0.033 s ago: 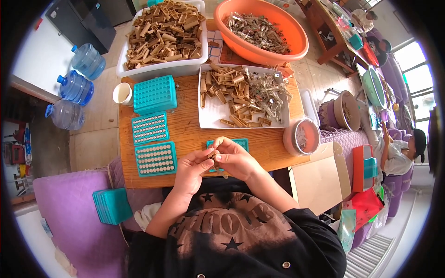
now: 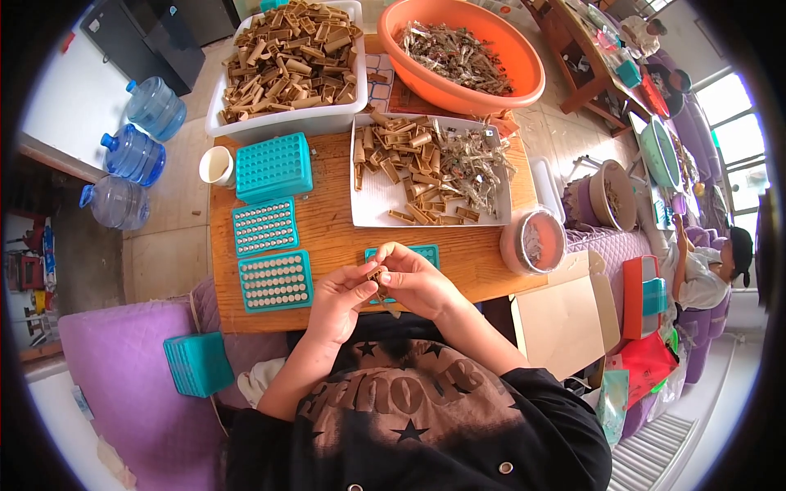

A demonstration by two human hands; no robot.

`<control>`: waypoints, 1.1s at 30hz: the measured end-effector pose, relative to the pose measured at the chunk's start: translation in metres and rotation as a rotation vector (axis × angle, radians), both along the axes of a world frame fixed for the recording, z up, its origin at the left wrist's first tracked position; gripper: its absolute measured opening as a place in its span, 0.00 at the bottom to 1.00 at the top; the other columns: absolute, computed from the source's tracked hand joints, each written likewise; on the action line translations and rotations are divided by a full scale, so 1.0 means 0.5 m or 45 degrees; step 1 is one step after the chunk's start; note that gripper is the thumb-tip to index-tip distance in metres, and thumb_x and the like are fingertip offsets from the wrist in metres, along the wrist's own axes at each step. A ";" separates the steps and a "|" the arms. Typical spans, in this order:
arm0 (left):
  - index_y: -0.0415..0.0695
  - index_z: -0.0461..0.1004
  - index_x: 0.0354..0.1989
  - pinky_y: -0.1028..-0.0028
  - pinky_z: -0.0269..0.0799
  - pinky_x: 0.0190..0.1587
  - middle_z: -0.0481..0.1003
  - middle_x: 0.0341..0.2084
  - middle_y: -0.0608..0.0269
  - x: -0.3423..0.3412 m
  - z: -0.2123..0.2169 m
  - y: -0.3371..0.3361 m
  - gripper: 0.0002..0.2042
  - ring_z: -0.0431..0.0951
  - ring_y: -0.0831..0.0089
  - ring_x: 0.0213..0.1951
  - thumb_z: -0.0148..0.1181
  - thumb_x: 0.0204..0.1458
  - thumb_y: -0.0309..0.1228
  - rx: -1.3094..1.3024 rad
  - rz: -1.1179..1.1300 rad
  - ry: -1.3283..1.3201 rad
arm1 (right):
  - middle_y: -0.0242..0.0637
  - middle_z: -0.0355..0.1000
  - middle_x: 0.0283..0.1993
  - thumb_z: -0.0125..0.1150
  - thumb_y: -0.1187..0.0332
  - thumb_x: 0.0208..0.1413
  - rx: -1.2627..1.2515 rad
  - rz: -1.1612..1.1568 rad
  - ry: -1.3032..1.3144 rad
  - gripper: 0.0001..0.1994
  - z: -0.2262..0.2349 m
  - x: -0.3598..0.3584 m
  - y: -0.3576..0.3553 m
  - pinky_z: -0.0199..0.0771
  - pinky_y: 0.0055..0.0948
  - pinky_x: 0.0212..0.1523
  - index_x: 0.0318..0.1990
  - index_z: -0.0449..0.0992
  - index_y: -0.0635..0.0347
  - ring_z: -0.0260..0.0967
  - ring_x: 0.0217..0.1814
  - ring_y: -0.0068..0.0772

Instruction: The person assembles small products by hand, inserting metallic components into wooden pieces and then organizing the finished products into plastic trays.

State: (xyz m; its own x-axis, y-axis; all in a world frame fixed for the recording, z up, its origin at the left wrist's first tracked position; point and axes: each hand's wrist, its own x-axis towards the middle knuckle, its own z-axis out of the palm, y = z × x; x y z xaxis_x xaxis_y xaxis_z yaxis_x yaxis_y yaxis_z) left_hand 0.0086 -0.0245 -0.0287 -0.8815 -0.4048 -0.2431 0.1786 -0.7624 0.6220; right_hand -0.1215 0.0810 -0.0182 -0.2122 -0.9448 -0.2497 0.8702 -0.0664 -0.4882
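Both hands meet over the near edge of the wooden table. A small brown plastic casing point(image 2: 378, 280) is pinched between the thumbs and fingers of my left hand point(image 2: 340, 296) and my right hand point(image 2: 422, 286); thin strands hang below it. Fingers cover much of the piece. Behind my hands lies a teal tray point(image 2: 426, 252), partly hidden. To the left sit a teal tray of round metal pieces point(image 2: 276, 304) and a teal tray of silver-tipped pieces point(image 2: 264, 243). Ahead, a white shallow box point(image 2: 372, 211) holds brown casings point(image 2: 419, 176) and wired parts in clear wrapping point(image 2: 483, 168).
Beyond stand a white tub point(image 2: 223, 114) heaped with brown casings and an orange basin point(image 2: 409, 69) of wired parts. Stacked teal trays point(image 2: 273, 168), a white cup point(image 2: 216, 166) and a round clear container point(image 2: 534, 242) line the table's sides. Another person point(image 2: 708, 266) sits far right.
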 end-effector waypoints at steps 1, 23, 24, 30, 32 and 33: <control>0.40 0.73 0.46 0.72 0.75 0.48 0.75 0.43 0.53 0.001 -0.003 -0.002 0.14 0.76 0.69 0.46 0.56 0.50 0.16 0.059 -0.027 0.032 | 0.32 0.67 0.42 0.60 0.76 0.52 0.000 0.001 0.001 0.11 0.002 0.000 0.000 0.69 0.27 0.46 0.41 0.67 0.57 0.67 0.45 0.25; 0.42 0.73 0.43 0.66 0.72 0.51 0.75 0.41 0.54 0.008 -0.035 -0.036 0.11 0.75 0.63 0.45 0.55 0.51 0.18 0.310 0.169 0.029 | 0.35 0.70 0.35 0.59 0.67 0.50 0.942 -0.368 2.711 0.12 -0.072 -0.185 -0.145 0.71 0.32 0.34 0.41 0.71 0.58 0.71 0.33 0.35; 0.42 0.73 0.44 0.64 0.71 0.54 0.74 0.42 0.54 0.005 -0.039 -0.034 0.11 0.74 0.62 0.47 0.54 0.52 0.18 0.305 0.174 0.052 | 0.35 0.70 0.35 0.59 0.67 0.50 0.943 -0.367 2.712 0.12 -0.055 -0.176 -0.128 0.71 0.32 0.34 0.41 0.71 0.58 0.71 0.33 0.35; 0.42 0.71 0.45 0.69 0.73 0.52 0.74 0.43 0.56 -0.002 -0.018 -0.029 0.12 0.74 0.65 0.47 0.54 0.52 0.18 0.254 0.142 0.046 | 0.31 0.69 0.36 0.61 0.82 0.47 0.146 0.000 0.960 0.24 0.056 -0.056 -0.023 0.69 0.19 0.40 0.53 0.62 0.65 0.68 0.39 0.18; 0.43 0.71 0.45 0.69 0.73 0.51 0.74 0.44 0.57 -0.010 -0.009 -0.022 0.13 0.74 0.66 0.48 0.55 0.51 0.18 0.249 0.157 -0.010 | 0.33 0.68 0.40 0.61 0.83 0.47 0.276 -0.037 0.910 0.24 0.078 -0.027 -0.002 0.70 0.22 0.46 0.53 0.63 0.67 0.68 0.43 0.21; 0.43 0.71 0.45 0.69 0.73 0.51 0.74 0.44 0.57 -0.013 -0.004 -0.018 0.13 0.74 0.66 0.48 0.55 0.51 0.18 0.247 0.149 -0.009 | 0.33 0.68 0.40 0.61 0.83 0.47 0.278 -0.046 0.911 0.24 0.076 -0.016 0.009 0.70 0.22 0.46 0.53 0.63 0.67 0.68 0.43 0.21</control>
State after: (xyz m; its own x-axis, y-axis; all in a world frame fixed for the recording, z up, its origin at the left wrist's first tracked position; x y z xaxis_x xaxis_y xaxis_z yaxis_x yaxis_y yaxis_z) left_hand 0.0019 -0.0335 -0.0305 -0.8294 -0.4490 -0.3323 0.2690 -0.8424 0.4669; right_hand -0.1297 0.0854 0.0196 -0.4229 -0.8791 -0.2201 0.3341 0.0745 -0.9396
